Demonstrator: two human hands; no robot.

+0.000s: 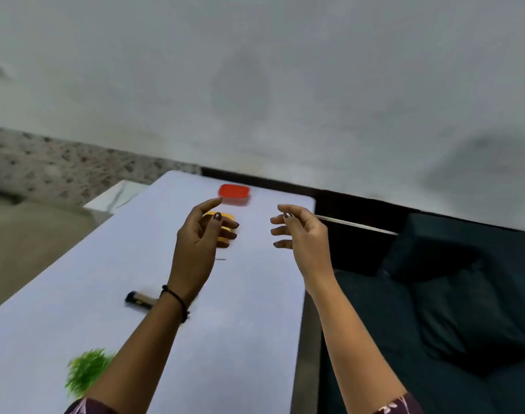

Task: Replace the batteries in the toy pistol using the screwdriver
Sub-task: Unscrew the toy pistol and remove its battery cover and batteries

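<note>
though blurred, toy [227,217] behind left hand [200,236]

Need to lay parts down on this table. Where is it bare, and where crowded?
Bare table runs along the right edge, from under the right hand toward the camera. Another bare patch: the left edge, beyond the dark cylinder. Crowded: the far end, with the red container and yellow object behind the left hand; the green plant takes the near-left.

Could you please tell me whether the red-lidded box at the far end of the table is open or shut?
Shut: the red lid lies flat over the box, covering its top. Its contents cannot be told.
</note>
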